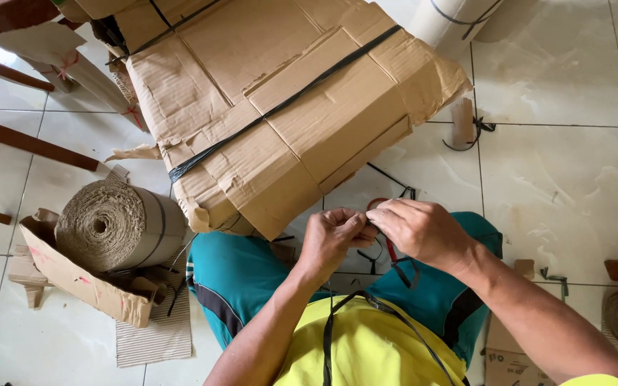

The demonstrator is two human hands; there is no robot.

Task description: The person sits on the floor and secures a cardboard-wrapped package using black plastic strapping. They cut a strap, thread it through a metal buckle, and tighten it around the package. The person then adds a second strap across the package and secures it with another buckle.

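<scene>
Your left hand (pixel 334 232) and right hand (pixel 420 229) meet fingertip to fingertip, both pinched on a black strap (pixel 395 264) that trails down toward your lap, just below the strapped cardboard bundle (pixel 280 107).

Rough matt cardboard bundle (pixel 280 107), glossy black plastic strap (pixel 287 104), ribbed corrugated paper roll (pixel 112 225), polished floor tiles (pixel 566 179).

Both hands meet just below a cardboard-wrapped bundle (pixel 280 107) bound with black strap (pixel 287 104). The left hand (pixel 332 239) and right hand (pixel 423 230) pinch a thin black strap end (pixel 402 268) together, fingers (pixel 357 227) touching. A corrugated cardboard roll (pixel 112 225) lies on the tiled floor (pixel 566 186) nearby.
</scene>
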